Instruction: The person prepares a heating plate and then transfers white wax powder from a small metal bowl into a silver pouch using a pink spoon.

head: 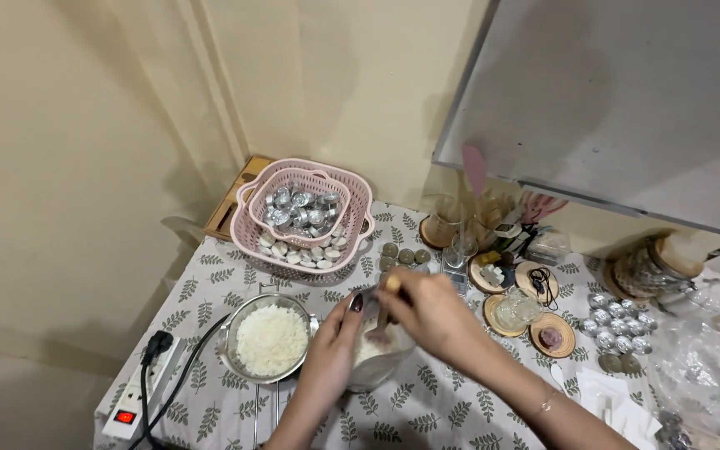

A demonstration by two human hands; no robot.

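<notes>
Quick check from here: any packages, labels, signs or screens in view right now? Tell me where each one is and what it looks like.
Plastic bag: far right on the table, clear, crumpled.
Board: leaning on the wall, upper right, grey, blank, metal-framed.
Power strip: lower left table edge, white with a lit red switch.
No labels or screens that I can make out.

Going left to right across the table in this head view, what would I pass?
White power strip → metal pot of white flakes → left hand on a white container → right hand holding a wooden-handled stirrer → round wooden coasters → silver tealight cups.
</notes>
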